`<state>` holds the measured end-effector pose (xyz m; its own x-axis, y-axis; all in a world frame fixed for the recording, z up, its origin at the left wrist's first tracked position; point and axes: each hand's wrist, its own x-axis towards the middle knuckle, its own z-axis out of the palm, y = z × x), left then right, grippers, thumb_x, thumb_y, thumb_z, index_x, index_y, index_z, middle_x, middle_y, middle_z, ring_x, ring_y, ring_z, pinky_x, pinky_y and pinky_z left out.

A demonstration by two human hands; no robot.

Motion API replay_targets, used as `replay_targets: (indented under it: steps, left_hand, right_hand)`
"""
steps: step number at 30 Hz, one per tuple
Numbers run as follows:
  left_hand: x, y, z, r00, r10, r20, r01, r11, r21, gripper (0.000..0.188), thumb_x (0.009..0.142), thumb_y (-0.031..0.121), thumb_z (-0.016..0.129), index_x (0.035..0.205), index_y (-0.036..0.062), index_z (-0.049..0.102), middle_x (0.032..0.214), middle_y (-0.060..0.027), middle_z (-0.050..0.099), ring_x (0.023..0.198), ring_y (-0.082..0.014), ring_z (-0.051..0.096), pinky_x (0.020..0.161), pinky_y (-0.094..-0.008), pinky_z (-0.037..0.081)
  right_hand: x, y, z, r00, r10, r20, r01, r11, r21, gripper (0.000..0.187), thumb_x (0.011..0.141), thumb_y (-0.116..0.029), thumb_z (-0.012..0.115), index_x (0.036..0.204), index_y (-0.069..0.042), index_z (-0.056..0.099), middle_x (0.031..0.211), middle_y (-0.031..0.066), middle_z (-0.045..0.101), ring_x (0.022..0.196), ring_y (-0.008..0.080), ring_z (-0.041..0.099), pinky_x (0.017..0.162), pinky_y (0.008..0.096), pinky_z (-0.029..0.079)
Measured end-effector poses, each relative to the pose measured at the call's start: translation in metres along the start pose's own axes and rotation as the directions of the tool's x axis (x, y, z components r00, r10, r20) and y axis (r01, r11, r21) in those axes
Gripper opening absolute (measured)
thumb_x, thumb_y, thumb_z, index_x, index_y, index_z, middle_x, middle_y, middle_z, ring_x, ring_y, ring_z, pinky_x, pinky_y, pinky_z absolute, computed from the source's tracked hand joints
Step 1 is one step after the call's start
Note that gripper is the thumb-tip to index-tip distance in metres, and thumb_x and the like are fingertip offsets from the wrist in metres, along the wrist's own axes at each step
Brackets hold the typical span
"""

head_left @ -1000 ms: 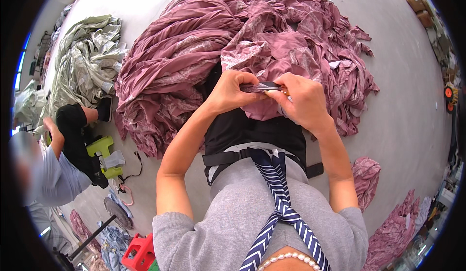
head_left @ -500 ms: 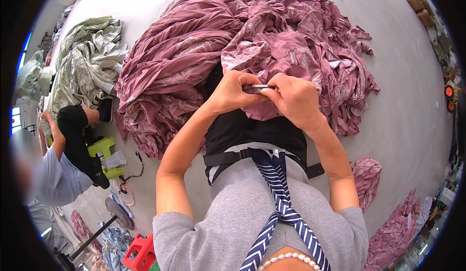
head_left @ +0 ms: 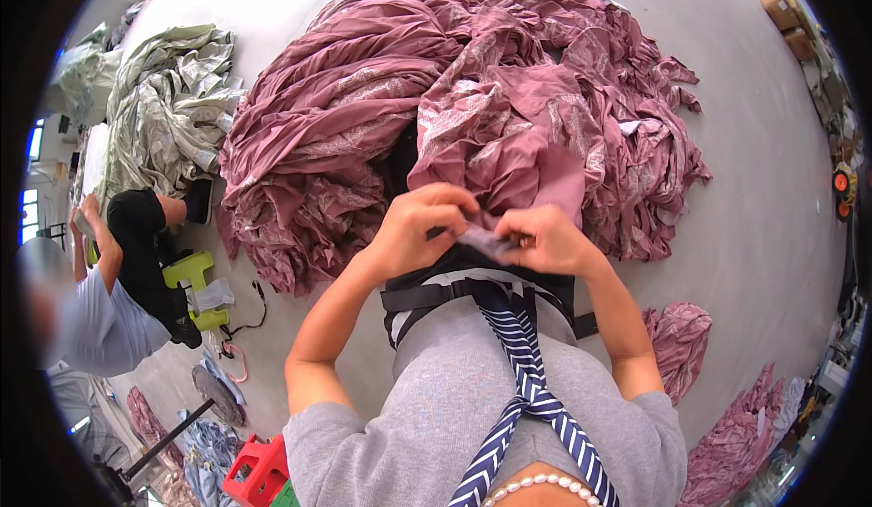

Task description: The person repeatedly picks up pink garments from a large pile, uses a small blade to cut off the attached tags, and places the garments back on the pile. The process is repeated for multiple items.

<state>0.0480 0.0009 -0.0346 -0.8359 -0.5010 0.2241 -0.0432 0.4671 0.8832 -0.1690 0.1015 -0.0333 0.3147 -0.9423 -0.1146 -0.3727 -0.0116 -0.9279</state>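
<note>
In front of my waist, both hands work at the near edge of a large pink patterned fabric heap (head_left: 509,112). My left hand (head_left: 422,227) has its fingers curled in, closed on one end of a pale, blurred strip of cloth (head_left: 489,242). At the strip's other end is my right hand (head_left: 552,242), its thumb and fingers pinched together. A small dark shape shows at those fingers, too smeared to name. A flap of plain pink cloth (head_left: 559,184), also blurred, stands up just beyond the hands. The heap spreads over the floor and my lap.
To the left, a seated person (head_left: 118,316) handles a pale green fabric pile (head_left: 168,116), beside a lime-green stool (head_left: 191,280). A red stool (head_left: 259,471) is at lower left. More pink fabric (head_left: 681,348) lies on the floor to my right. Cardboard boxes (head_left: 779,7) stand far right.
Both hands have dropped toward my waist and moved apart slightly. The slim metal tool that showed between them is no longer clearly visible; a pale cloth strip now spans them.
</note>
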Motion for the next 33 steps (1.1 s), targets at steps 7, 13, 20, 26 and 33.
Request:
replay_targets:
  steps: [7,13,20,26,33]
  left_hand:
    - [-0.051,-0.020,-0.003,0.981,-0.072,0.181,-0.011,0.909,0.417,0.025,0.059,-0.009,0.061,0.080,0.0061,0.064,0.089,-0.0071,0.064,0.081,-0.0270,0.061,0.069,-0.0349,0.049]
    - [-0.017,-0.038,-0.005,0.869,-0.109,-0.482,0.276,0.916,0.290,0.016,0.076,0.007,0.072,0.091,0.0027,0.067,0.097,-0.0104,0.066,0.091,-0.0233,0.062,0.081,-0.0326,0.049]
    - [0.052,-0.096,0.019,0.870,-0.347,-0.350,0.465,0.813,0.350,0.059,0.076,0.032,0.076,0.126,0.0067,0.056,0.102,-0.0179,0.067,0.093,-0.0331,0.066,0.082,-0.0409,0.049]
    - [0.022,-0.037,-0.017,0.875,-0.477,-0.082,0.446,0.860,-0.248,0.016,0.085,0.016,0.068,0.084,-0.0004,0.065,0.072,-0.0064,0.067,0.064,-0.0123,0.064,0.056,-0.0245,0.045]
    - [-0.063,0.041,-0.060,0.827,0.034,0.562,0.220,0.900,-0.377,0.015,0.080,0.013,0.072,0.087,-0.0009,0.068,0.073,-0.0125,0.065,0.062,-0.0245,0.064,0.058,-0.0309,0.048]
  right_hand:
    - [0.021,0.013,-0.016,0.880,-0.005,-0.475,-0.105,0.973,-0.205,0.025,0.074,-0.012,0.077,0.094,-0.003,0.065,0.080,0.0064,0.065,0.071,0.0115,0.063,0.062,0.0250,0.048]
    - [0.044,0.046,-0.021,0.869,-0.013,-0.495,-0.207,0.899,-0.386,0.041,0.077,-0.034,0.074,0.105,-0.007,0.063,0.090,0.0118,0.068,0.073,0.0241,0.066,0.065,0.0345,0.051]
    - [0.010,0.018,0.076,0.939,-0.209,0.274,0.126,0.948,0.291,0.018,0.082,-0.015,0.068,0.093,-0.002,0.064,0.084,0.0111,0.068,0.078,0.0188,0.066,0.071,0.0315,0.051]
    - [0.003,0.008,0.040,0.958,-0.092,-0.271,0.144,0.974,0.177,0.018,0.083,-0.015,0.071,0.094,-0.002,0.065,0.081,0.0089,0.067,0.074,0.0136,0.066,0.066,0.0267,0.051]
    - [0.022,0.035,-0.022,0.629,0.115,-0.769,0.026,0.985,0.169,0.028,0.084,-0.027,0.072,0.093,-0.003,0.062,0.073,-0.0011,0.058,0.056,0.0028,0.043,0.051,0.0193,0.038]
